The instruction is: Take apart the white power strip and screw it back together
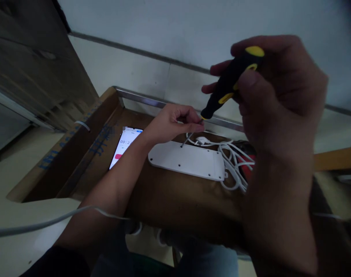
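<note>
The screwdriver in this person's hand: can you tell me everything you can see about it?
The screwdriver has a chunky black handle with yellow bands and a yellow end cap, and a thin metal shaft. The right hand wraps the handle, tilting the tool down and to the left. The left hand pinches the shaft near the handle. The tip appears to sit in a hole near a corner of the white power strip.

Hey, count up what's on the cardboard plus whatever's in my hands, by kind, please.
Black-and-yellow screwdriver in the right hand: 1
White power strip: 1
Smartphone: 1
Bundle of white cable: 1
Red object, mostly hidden: 1
Total: 5
</note>
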`<move>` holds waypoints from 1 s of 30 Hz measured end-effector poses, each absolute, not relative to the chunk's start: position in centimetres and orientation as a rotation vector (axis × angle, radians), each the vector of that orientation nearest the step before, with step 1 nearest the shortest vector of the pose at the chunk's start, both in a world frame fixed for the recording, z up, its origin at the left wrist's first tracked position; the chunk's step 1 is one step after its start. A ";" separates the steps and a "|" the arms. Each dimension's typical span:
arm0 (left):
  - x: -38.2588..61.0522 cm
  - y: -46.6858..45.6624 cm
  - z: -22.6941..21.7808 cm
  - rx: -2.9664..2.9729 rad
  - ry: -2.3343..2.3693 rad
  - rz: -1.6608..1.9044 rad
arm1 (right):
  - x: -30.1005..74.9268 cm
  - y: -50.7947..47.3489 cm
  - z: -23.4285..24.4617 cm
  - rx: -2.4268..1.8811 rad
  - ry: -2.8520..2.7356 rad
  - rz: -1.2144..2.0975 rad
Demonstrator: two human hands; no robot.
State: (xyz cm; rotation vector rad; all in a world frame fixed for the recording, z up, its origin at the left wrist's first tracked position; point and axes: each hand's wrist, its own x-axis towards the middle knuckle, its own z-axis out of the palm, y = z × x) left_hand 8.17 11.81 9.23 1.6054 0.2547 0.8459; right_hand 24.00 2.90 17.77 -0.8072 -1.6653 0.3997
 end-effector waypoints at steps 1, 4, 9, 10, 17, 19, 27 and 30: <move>8.0 11.8 9.4 1.616 0.242 0.829 | 23.7 3.0 17.8 -0.799 -1.646 0.365; 7.5 11.8 9.8 1.668 0.231 0.743 | 22.9 3.0 18.1 -0.903 -1.558 0.093; 6.5 11.9 10.5 1.996 0.354 0.321 | 22.4 2.6 18.0 -1.099 -1.540 -0.261; 6.3 12.0 10.6 2.126 0.438 0.160 | 22.4 2.5 17.8 -1.143 -1.550 -0.311; 6.2 12.0 10.6 2.415 0.710 -0.417 | 21.7 1.9 17.7 -1.125 -1.696 -0.286; 6.3 12.0 10.5 2.412 0.709 -0.419 | 21.9 1.4 18.2 -1.039 -1.727 -0.106; 6.3 12.1 10.5 2.407 0.705 -0.416 | 22.8 1.3 19.0 -0.926 -1.549 0.210; 6.4 11.8 10.5 2.400 0.707 -0.409 | 22.1 1.3 19.0 -1.025 -1.480 0.052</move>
